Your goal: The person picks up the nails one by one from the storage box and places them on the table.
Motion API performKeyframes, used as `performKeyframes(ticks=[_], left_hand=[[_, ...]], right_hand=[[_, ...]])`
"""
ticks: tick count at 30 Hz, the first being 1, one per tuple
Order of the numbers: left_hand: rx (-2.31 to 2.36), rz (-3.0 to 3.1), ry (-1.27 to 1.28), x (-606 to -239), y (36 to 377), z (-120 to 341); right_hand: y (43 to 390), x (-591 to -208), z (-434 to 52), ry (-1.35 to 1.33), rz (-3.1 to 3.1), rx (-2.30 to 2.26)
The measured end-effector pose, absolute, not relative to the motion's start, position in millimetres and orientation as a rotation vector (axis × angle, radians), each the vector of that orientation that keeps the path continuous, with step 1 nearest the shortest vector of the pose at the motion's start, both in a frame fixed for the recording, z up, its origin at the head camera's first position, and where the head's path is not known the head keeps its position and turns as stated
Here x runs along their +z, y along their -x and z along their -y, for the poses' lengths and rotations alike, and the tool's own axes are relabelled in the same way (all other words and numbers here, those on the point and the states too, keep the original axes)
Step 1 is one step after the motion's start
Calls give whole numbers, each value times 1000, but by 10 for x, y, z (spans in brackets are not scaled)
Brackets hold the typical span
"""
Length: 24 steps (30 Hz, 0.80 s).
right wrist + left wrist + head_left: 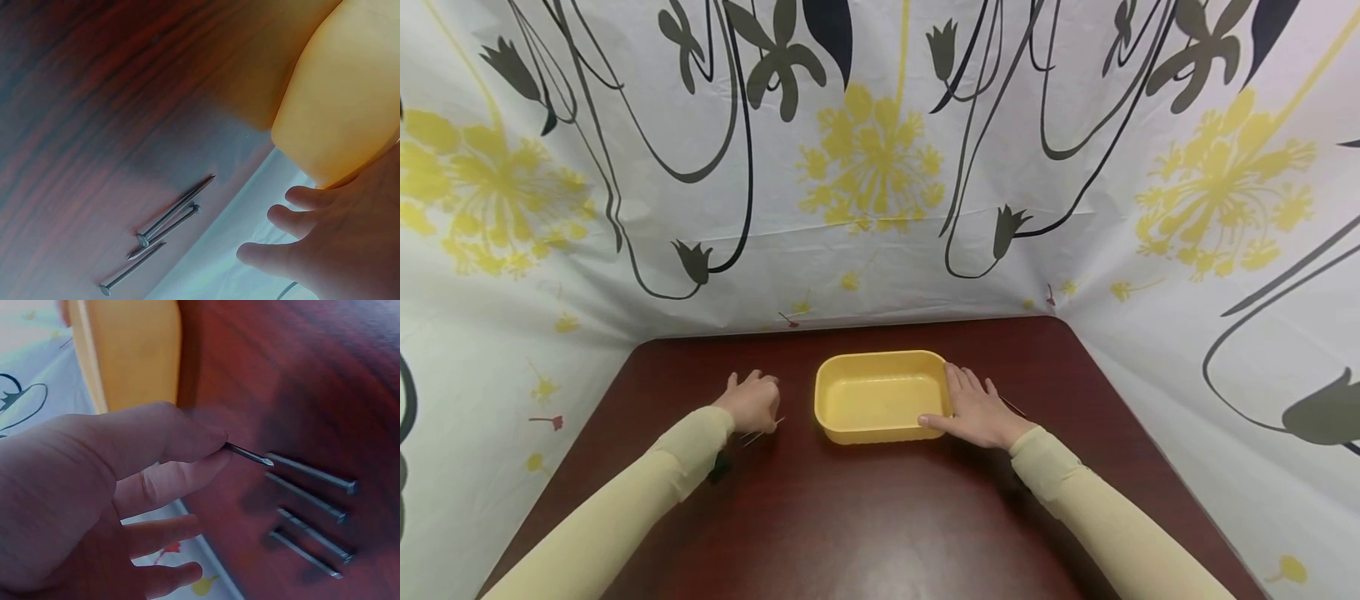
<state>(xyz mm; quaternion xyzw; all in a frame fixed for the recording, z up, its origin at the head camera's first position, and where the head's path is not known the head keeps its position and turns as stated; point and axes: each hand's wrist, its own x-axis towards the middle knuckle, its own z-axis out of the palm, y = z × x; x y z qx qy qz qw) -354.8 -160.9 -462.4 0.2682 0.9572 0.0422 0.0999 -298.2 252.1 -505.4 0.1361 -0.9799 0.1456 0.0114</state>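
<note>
My left hand (752,402) pinches a steel nail (250,454) between thumb and forefinger, its pointed end sticking out. Several more nails (312,472) lie side by side on the table just past that point. A yellow plastic tray (880,437) with nothing in it stands between my hands. My right hand (977,414) rests against the tray's right side, fingers fairly straight and spread, thumb lying over the front right corner of the rim. Three nails (172,215) lie on the table to the right of the tray, close beside the right hand.
The dark red wooden table (850,517) has rounded far corners. White cloth (865,283) with grey and yellow flowers hangs behind the table and along both sides.
</note>
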Motion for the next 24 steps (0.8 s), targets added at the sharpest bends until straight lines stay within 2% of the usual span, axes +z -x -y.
performKeyframes(ticks=[9, 24], left_hand=[[59, -2865, -789, -4829, 3475, 1631], [36, -2902, -765, -4912, 3418, 1624]], right_hand=[[2971, -5053, -2541, -417, 3057, 468], [2956, -5048, -2570, -408, 3058, 472]])
